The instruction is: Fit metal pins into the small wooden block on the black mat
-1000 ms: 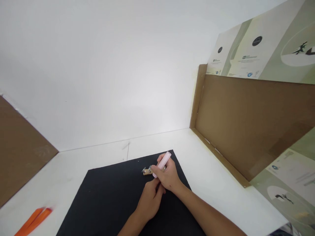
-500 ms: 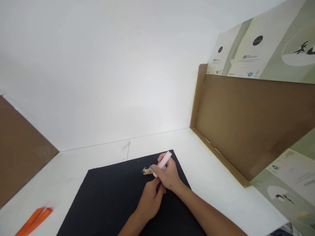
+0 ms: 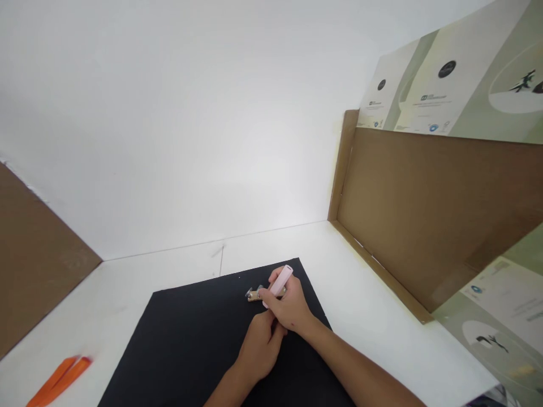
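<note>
Hands touch, the right gripping a smooth, slim pink bar

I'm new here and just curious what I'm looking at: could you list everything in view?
Pink stick: 1, pale pink, in the right hand
Strip: 1, tan with shiny bits, on the mat, partly hidden
Mat: 1, black, on the table
Orange item: 1, orange, lower left, cut off by the frame
Table: 1, white, under the mat
Wall: 1, white, behind the table
Cardboard: 2 areas, brown, left and right sides
Printed panels: at least 2, green and white, right side
Right hand: 1, bare, around the pink stick
Left hand: 1, bare, just below the right hand
</note>
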`<action>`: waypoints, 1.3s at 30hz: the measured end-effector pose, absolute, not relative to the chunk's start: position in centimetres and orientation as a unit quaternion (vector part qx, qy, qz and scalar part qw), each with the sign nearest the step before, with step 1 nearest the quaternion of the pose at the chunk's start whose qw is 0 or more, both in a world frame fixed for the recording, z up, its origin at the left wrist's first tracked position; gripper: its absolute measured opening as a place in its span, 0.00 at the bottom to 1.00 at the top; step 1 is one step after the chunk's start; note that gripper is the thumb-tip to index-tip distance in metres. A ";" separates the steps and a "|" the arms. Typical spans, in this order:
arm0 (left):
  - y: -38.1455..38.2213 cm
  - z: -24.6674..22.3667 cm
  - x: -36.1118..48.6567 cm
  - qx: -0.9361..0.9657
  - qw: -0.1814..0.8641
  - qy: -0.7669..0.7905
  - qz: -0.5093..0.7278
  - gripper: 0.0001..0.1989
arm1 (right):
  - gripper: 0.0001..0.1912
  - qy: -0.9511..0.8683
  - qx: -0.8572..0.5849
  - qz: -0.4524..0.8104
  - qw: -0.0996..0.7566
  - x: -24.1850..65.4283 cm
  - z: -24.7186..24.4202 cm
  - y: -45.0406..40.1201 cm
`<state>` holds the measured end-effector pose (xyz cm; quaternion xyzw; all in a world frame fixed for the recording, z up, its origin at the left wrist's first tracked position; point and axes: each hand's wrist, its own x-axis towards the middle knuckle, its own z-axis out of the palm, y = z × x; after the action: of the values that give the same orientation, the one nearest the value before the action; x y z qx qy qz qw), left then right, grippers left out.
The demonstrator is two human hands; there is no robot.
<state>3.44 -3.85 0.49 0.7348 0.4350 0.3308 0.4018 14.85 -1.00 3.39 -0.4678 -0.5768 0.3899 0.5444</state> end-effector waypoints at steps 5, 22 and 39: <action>-3.7 0.3 3.5 0.735 0.403 0.433 0.330 0.13 | 0.11 -0.573 -0.464 0.387 0.553 14.8 3.3 -1.0; -3.6 0.4 3.3 0.720 0.401 0.440 0.357 0.16 | 0.14 -0.515 -0.443 0.425 0.599 15.8 3.4 0.3; -3.4 0.2 3.5 0.661 0.460 0.438 0.401 0.18 | 0.13 -0.536 -0.430 0.445 0.574 15.9 4.2 -0.2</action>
<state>3.45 -3.36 0.23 0.6607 0.4375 0.4008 0.4598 15.88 -0.18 4.22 -0.4297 -0.5365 0.4454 0.5737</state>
